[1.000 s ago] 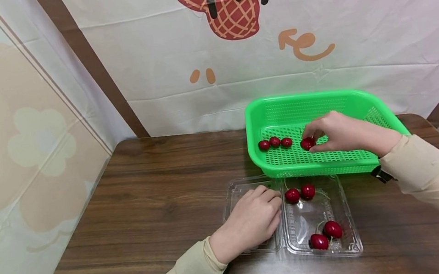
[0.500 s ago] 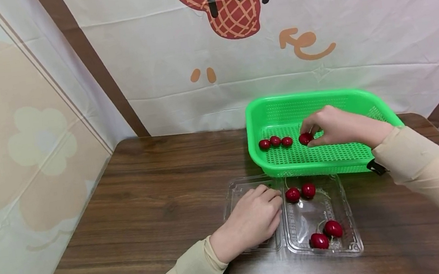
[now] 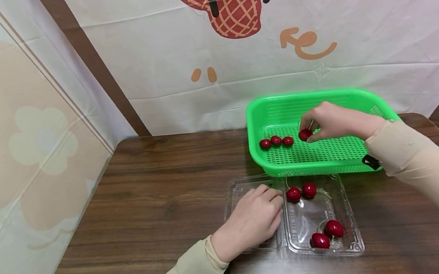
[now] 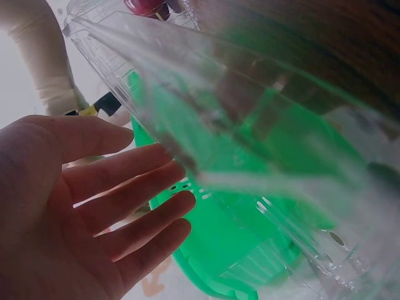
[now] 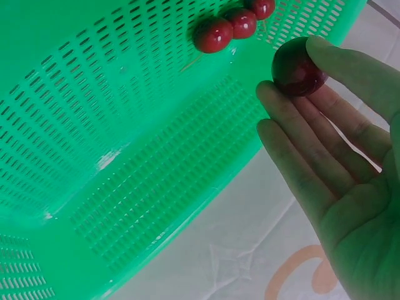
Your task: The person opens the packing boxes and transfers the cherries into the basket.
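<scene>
The person's right hand (image 3: 330, 120) pinches one round, shiny, dark red cherry (image 3: 305, 135) between thumb and fingers, over the bright green plastic basket (image 3: 315, 167) with little holes, and three more red cherries (image 3: 276, 140) sit in a row in that basket, near the fingertips. The left hand (image 3: 251, 218) is well apart from the pinched cherry, loose and holding nothing, with its fingers at one half of the clear plastic box (image 3: 309, 215) that lies open on the brown wooden table (image 3: 138, 212). Four red cherries (image 3: 320, 240) with stems lie in two pairs in the box's other half, beside that hand.
</scene>
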`<state>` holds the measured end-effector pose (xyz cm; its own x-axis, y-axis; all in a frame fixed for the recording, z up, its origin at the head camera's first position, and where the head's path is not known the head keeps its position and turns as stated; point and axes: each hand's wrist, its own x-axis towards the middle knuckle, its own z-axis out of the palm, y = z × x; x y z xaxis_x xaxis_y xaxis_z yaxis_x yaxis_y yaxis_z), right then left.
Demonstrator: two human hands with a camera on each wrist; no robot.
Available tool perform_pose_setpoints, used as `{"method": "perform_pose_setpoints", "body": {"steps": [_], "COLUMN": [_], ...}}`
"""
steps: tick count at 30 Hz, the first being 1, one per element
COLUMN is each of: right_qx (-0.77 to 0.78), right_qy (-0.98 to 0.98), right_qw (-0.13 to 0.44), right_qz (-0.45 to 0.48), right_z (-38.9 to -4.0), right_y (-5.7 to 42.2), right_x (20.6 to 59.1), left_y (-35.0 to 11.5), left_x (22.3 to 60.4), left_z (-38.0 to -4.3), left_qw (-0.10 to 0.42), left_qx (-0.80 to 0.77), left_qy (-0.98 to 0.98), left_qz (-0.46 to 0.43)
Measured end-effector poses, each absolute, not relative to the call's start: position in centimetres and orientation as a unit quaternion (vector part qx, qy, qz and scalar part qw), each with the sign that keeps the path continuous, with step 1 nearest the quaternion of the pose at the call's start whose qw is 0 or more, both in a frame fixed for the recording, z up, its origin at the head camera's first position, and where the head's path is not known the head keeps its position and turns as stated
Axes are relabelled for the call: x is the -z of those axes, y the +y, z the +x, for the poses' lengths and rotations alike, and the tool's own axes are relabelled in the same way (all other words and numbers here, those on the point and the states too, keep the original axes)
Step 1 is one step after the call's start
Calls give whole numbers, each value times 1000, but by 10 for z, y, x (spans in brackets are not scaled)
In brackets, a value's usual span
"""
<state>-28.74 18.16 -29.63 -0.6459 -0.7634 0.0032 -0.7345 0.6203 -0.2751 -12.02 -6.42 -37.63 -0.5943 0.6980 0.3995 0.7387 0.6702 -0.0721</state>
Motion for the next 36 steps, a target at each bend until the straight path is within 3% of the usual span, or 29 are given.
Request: {"method": "perform_pose_setpoints", "body": {"steps": [36], "right_qx": [111], "right_qy": [915], "right_qw": [121], "right_qz": [-368], "right_z": [-318], "right_y": [171], "right_x": [307], "left_y": [-64], "left_x": [375], "left_z": [-120], "left_qw": [191], "left_qx": [47], "left_qy": [-895], "left_qz": [-400]}}
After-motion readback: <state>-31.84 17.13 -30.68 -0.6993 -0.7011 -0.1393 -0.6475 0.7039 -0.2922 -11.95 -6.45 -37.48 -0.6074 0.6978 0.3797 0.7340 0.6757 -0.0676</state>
